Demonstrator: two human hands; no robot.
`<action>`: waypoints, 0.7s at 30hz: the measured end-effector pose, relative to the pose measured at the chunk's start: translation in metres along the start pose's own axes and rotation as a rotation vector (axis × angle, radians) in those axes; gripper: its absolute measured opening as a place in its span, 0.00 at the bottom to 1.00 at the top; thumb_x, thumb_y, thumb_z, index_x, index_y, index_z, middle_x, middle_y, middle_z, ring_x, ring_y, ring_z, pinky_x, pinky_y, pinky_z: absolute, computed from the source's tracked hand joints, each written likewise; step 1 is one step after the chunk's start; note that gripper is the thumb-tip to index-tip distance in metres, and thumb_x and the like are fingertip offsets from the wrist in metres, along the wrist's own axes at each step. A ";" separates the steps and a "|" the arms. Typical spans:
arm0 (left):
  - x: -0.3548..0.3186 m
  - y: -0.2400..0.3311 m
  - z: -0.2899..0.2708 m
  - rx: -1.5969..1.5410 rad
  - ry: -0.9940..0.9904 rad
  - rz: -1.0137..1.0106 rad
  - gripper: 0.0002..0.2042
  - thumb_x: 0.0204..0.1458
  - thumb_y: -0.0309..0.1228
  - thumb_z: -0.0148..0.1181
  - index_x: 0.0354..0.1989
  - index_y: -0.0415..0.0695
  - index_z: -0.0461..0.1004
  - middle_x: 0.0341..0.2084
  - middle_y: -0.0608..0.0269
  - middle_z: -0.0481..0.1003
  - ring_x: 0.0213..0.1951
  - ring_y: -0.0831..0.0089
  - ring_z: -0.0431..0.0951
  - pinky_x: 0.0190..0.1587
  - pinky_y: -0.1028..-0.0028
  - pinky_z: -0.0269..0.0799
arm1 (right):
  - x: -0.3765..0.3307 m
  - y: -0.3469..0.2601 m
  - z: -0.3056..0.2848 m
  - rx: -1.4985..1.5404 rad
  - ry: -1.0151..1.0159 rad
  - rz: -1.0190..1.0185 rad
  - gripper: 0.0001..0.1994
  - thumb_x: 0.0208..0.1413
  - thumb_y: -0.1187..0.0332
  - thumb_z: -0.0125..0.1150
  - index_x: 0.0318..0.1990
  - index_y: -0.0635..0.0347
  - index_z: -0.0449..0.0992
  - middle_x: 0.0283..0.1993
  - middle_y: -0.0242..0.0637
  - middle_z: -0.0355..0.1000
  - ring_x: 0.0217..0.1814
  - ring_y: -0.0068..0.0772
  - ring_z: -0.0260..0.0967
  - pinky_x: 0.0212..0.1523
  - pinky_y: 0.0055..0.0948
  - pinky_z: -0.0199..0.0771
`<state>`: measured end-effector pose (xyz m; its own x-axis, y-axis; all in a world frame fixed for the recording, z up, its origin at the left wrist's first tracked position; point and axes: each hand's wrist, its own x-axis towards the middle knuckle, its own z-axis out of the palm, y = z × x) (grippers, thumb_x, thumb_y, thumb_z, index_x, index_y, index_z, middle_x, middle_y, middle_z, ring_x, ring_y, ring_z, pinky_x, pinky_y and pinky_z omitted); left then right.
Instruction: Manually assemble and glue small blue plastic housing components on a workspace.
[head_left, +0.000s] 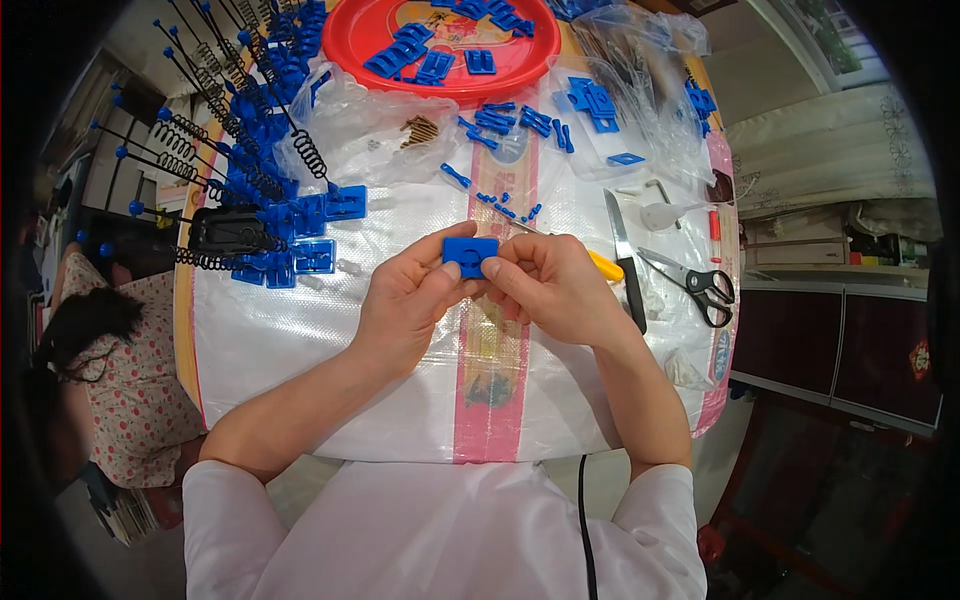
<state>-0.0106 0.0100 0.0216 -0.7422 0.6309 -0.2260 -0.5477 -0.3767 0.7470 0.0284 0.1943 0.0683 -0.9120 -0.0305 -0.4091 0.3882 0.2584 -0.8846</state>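
Observation:
A small blue plastic rectangular plate (470,252) is held up between my two hands over the middle of the table. My left hand (418,285) grips its left side, thumb on the face. On the right edge, my right hand (562,287) pinches it between thumb and curled fingers. Whatever sits behind the plate is hidden. Partly covered by my right hand lies a tool with a yellow handle (605,265); its thin metal shaft shows beyond my fingers. Several tiny blue pieces (508,208) and a blue dumbbell-shaped piece (455,175) lie just past the plate.
Blue assemblies with black springs (310,155) crowd the left side. A red basin (345,55) of blue parts stands at the back, near a bag with brass-coloured screws (420,130). Rightward lie a knife (632,290) and scissors (710,290). Another person (140,370) is at far left.

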 end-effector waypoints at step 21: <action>0.000 -0.006 -0.001 -0.039 0.006 -0.096 0.22 0.62 0.26 0.49 0.62 0.28 0.60 0.53 0.46 0.72 0.56 0.61 0.75 0.63 0.61 0.71 | -0.003 0.022 0.006 0.197 0.114 -0.003 0.13 0.59 0.64 0.62 0.33 0.70 0.74 0.23 0.35 0.74 0.20 0.18 0.70 0.18 0.19 0.65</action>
<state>-0.0076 0.0117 0.0165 -0.6875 0.6616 -0.2992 -0.6311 -0.3405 0.6970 0.0400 0.1948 0.0485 -0.9178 0.0808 -0.3887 0.3940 0.0645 -0.9169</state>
